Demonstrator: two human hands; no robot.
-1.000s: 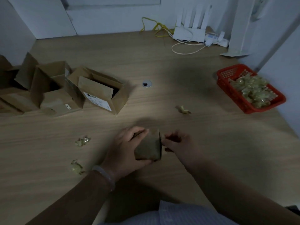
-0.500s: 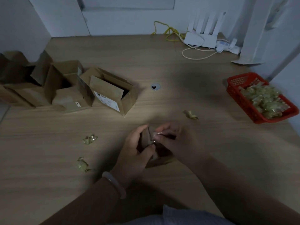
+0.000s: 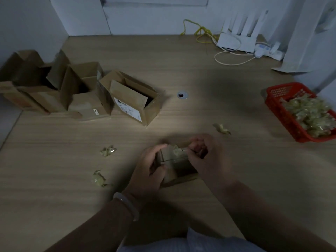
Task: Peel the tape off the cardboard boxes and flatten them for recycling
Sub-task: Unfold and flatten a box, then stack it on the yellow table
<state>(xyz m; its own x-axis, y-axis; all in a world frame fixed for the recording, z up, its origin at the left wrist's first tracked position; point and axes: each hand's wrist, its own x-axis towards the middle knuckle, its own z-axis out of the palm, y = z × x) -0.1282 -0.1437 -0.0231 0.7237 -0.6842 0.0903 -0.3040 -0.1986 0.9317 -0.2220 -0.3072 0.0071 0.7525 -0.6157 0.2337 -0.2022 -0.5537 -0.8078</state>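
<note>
"Head view: where's the small box [image 3: 175, 171]?"
"Near centre of the table [image 3: 209, 110], btwn both hands. Left hand [image 3: 147, 172] grips its left side; right hand [image 3: 206, 158] pinches the tape [image 3: 179, 152] (crumpled, yellowish) on top."
"Other boxes [image 3: 127, 96]?"
"Far left, flaps open."

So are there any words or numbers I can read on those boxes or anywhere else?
White shipping label on the open cardboard box: dark print, too blurred to read.
Small white sticker on the middle cardboard box: too small to read.
Small cardboard box near the person: no writing shows.
No other text is visible.
</note>
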